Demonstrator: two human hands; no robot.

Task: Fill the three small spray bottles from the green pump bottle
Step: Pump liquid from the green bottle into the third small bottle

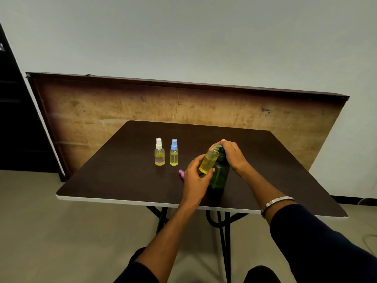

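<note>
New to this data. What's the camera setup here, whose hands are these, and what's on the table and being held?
There is no robot: one wide-angle camera worn on a person's head looks forward and down at their bare hands. The left hand holds an uncapped small bottle of yellow liquid, tilted with its mouth up at the spout of the green pump bottle. The right hand rests on top of the pump. On the dark table stand two capped spray bottles holding yellow liquid, one with a white cap, one with a blue cap. A pink cap lies near the left hand, partly hidden.
</note>
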